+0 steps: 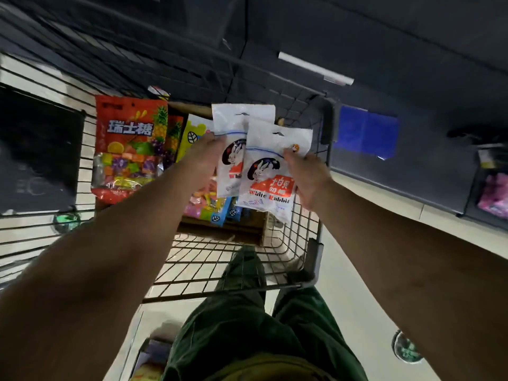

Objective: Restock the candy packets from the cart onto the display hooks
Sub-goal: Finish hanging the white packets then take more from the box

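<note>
Here, white rabbit-printed candy packets [270, 171]; red lettering.

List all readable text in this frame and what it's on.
"White Rabbit": front white packet, in the right hand.
"Whi", the rest covered: rear white packet, in the left hand.
"瑞士糖": red fruit-candy bag in the cart.
Red-panel characters on the front white packet, green floor stickers: too blurred to read.

your 12 o'clock: wire cart [316, 232] rim, upright candy bags [129, 144] block | 6 o'clock: basket floor open
</note>
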`<act>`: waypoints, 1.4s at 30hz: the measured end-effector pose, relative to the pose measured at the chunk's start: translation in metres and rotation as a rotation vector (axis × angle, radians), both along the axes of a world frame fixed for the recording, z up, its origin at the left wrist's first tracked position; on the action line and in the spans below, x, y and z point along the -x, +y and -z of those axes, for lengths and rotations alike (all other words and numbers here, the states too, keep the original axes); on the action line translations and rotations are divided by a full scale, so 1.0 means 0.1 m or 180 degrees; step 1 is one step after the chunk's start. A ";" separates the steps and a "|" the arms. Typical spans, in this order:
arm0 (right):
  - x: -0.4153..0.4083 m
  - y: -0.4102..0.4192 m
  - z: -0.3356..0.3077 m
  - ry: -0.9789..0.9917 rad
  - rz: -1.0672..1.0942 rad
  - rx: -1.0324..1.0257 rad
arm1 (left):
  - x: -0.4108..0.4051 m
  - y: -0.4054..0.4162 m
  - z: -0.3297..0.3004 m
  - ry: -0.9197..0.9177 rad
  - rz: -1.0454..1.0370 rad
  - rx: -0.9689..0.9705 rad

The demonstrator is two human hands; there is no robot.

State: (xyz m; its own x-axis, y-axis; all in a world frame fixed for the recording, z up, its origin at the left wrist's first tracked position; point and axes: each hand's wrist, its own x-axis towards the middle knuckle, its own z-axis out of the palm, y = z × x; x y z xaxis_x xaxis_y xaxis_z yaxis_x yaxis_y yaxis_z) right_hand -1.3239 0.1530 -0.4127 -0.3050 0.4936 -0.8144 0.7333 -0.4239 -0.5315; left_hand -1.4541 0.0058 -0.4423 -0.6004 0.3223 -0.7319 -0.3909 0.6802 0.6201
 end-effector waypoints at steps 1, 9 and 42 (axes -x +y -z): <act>0.01 0.02 -0.11 0.0087 0.0056 0.0032 | 0.02 0.02 -0.17 0.0093 0.0007 -0.0066; -0.50 0.68 -1.17 0.1175 0.0631 -0.0074 | -0.47 0.79 -1.49 0.0884 0.0208 -0.0750; -7.77 4.22 -2.83 0.1367 0.3539 -0.2349 | -6.88 6.14 -2.78 -0.0280 0.2106 -0.2702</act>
